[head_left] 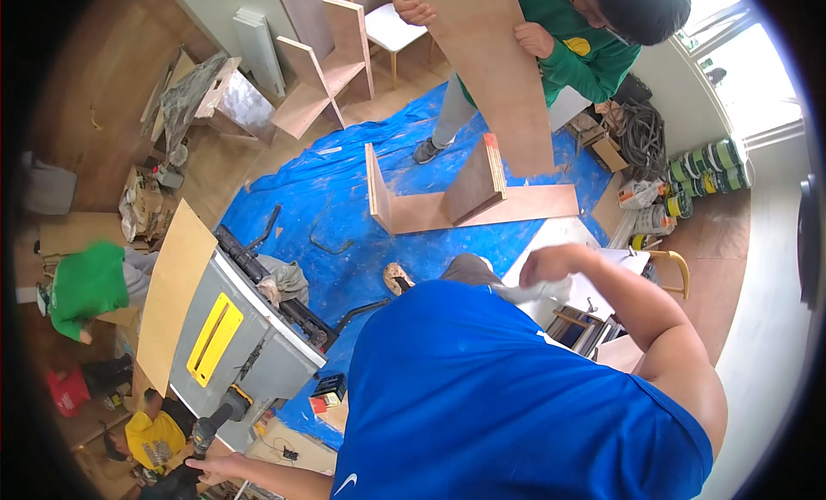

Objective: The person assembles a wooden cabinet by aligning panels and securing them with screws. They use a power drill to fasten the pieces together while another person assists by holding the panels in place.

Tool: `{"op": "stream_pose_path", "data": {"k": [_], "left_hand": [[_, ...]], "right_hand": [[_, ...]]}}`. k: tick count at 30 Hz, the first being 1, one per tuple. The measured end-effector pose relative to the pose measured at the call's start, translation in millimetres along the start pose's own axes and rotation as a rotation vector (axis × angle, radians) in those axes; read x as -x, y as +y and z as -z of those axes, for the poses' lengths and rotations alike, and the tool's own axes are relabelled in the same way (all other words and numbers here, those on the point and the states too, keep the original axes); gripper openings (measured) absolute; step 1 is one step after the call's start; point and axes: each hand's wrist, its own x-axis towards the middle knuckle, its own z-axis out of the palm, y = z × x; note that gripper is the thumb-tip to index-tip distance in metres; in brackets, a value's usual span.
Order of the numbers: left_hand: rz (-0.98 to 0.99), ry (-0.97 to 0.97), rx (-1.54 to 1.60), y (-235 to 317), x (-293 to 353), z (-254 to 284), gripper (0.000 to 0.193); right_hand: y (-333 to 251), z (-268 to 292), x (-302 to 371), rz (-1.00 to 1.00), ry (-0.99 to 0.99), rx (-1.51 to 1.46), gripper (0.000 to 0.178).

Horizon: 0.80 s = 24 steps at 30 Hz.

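Observation:
My left hand (213, 467) is at the lower left, its fingers closed round the dark end of a yellow-and-black cordless drill (225, 412). The drill shows in front of the grey table saw (249, 362). My right hand (552, 264) is raised at centre right, bent at the wrist with the fingers closed. A blurred whitish, limp-looking thing (540, 291) hangs just below it; I cannot make out what it is. Ahead on the blue tarp lies a plywood assembly (422, 214) with two upright boards. A co-worker in green (564, 78) holds a long plywood board (490, 70) upright behind it.
A thin plywood sheet (176, 293) leans over the saw by its yellow insert plate (215, 338). Other people work at the left, in green (86, 289) and yellow (155, 438). Paint cans (710, 169) and coiled hose (644, 134) line the right wall. The blue tarp (297, 190) is wrinkled.

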Motion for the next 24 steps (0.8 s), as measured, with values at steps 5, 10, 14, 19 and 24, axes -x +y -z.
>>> {"op": "stream_pose_path", "data": {"k": [5,10,14,19,24], "left_hand": [[-0.213,-0.255,0.011,92,85,-19,0.068],[-0.241,-0.524,0.086,166,190,-23,0.060],[-0.270,-0.695,0.060,211,241,-6,0.053],[-0.367,-0.847,0.166,255,312,16,0.049],[-0.629,-1.036,0.338,317,373,71,0.047]], "right_hand": [[-30,23,24,0.547,0.173,-1.032,0.046],[-145,18,119,1.319,-0.307,-1.046,0.046],[-153,19,210,2.015,-0.105,-0.835,0.032],[-83,24,242,1.830,-0.175,-0.857,0.035],[-26,28,261,1.453,-0.268,-0.984,0.038]]}}
